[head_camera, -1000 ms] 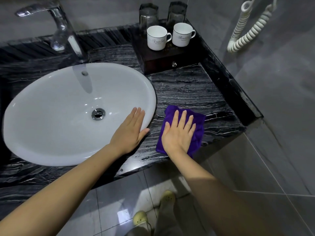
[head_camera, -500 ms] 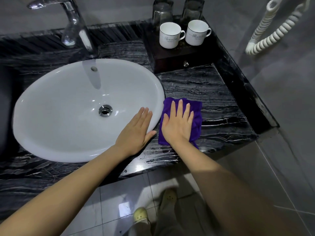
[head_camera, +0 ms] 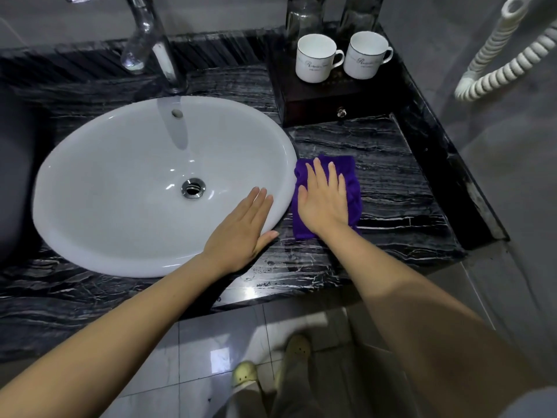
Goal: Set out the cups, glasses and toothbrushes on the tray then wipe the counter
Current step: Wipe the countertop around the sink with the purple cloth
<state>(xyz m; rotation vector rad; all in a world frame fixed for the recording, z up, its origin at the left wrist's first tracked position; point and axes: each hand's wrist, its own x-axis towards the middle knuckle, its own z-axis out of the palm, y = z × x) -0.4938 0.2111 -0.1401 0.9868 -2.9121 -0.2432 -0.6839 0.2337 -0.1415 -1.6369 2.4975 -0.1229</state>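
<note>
Purple cloth, soft and fuzzy, lies flat on the shiny black worktop with thin white lines, just beside the sink. The right hand presses down on it with flat, spread fingers and does not grip it. The left hand lies open and flat too, its fingers on the smooth rim of the round white sink, holding nothing. At the back corner sits a dark wooden tray shaped like a box with a small knob. Two white cups with handles stand on it side by side. Two clear glasses stand behind them. A shiny metal tap curves over the sink.
</note>
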